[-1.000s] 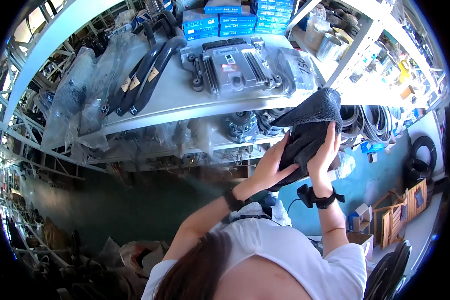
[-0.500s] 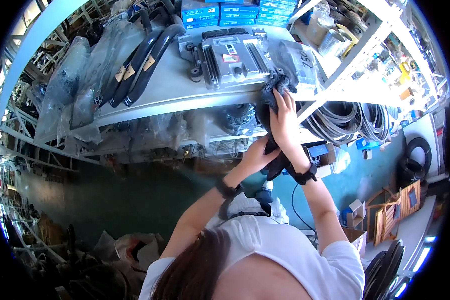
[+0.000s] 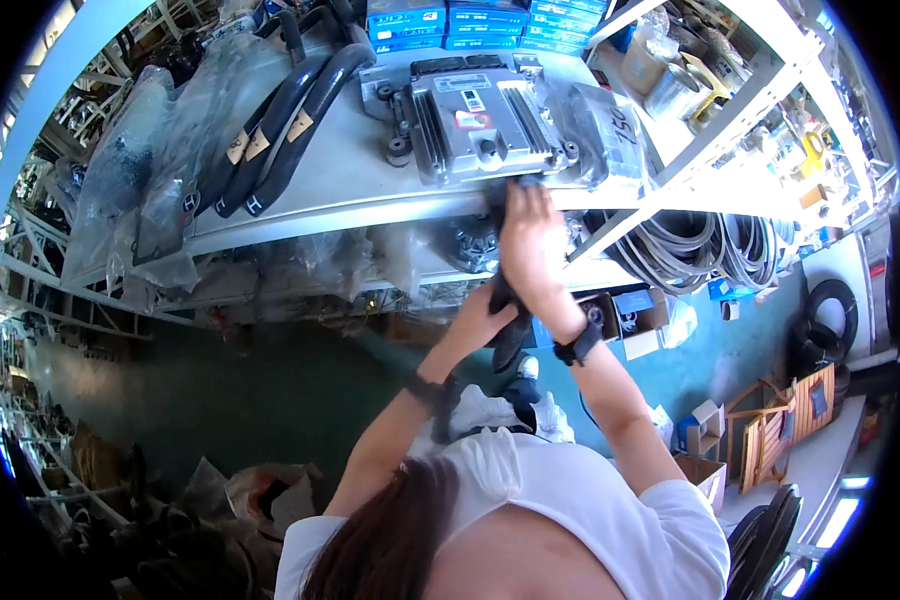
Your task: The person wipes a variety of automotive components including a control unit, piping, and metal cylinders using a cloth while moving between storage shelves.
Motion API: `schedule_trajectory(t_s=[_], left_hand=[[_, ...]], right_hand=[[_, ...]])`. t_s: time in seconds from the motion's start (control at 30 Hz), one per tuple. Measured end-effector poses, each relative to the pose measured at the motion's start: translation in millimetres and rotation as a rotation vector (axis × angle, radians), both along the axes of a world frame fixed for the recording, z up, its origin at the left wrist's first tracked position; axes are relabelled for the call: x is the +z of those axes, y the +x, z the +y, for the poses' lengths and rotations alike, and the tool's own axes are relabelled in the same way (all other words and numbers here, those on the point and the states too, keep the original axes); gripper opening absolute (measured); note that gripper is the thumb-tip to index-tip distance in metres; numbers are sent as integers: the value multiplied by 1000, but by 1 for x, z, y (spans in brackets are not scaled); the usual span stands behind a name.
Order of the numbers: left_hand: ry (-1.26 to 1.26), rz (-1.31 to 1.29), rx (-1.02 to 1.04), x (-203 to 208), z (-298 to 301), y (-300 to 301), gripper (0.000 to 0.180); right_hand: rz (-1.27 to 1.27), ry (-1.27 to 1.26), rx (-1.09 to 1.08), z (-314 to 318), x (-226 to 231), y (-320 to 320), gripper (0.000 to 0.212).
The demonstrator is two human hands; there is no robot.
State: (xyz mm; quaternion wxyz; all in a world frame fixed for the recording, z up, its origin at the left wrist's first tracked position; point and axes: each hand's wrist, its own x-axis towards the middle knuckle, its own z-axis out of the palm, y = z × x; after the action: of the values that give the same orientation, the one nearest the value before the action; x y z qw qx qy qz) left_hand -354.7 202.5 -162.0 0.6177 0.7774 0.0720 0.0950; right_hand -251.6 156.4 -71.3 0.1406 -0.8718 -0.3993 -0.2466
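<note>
A dark cloth [image 3: 510,343] hangs across the shelf's front edge [image 3: 370,213], its top end bunched against that edge. My right hand [image 3: 533,245] presses the bunched end to the edge, fingers pointing up the shelf. Lower down, my left hand [image 3: 478,322] is closed round the hanging part of the cloth. Just beyond my right fingertips lies a silver finned electronic control unit [image 3: 485,125] with dark connectors along its far side. A clear plastic bag [image 3: 600,135] with something in it rests to the right of the unit.
Black curved hoses [image 3: 305,125] and plastic-wrapped parts [image 3: 130,165] occupy the shelf's left side. Blue boxes [image 3: 485,25] are stacked behind. A slanting white post [image 3: 710,130] stands right of my hands, above coiled hoses [image 3: 670,250]. Cardboard boxes [image 3: 705,425] sit on the floor.
Both hands have moved left along the shelf edge with the cloth. The cloth's bunched end went from beside the plastic bag to in front of the control unit.
</note>
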Motion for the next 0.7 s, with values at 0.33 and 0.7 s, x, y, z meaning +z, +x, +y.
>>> schedule_trajectory(t_s=[0.33,0.7], left_hand=[[-143,18,341,-22,76,-86,23],[-7,112,929,-23,102,-188,47]], right_hand=[[-18,-22,335,83,-12,-62,26],[81,253,979,133,-26,-159,34]])
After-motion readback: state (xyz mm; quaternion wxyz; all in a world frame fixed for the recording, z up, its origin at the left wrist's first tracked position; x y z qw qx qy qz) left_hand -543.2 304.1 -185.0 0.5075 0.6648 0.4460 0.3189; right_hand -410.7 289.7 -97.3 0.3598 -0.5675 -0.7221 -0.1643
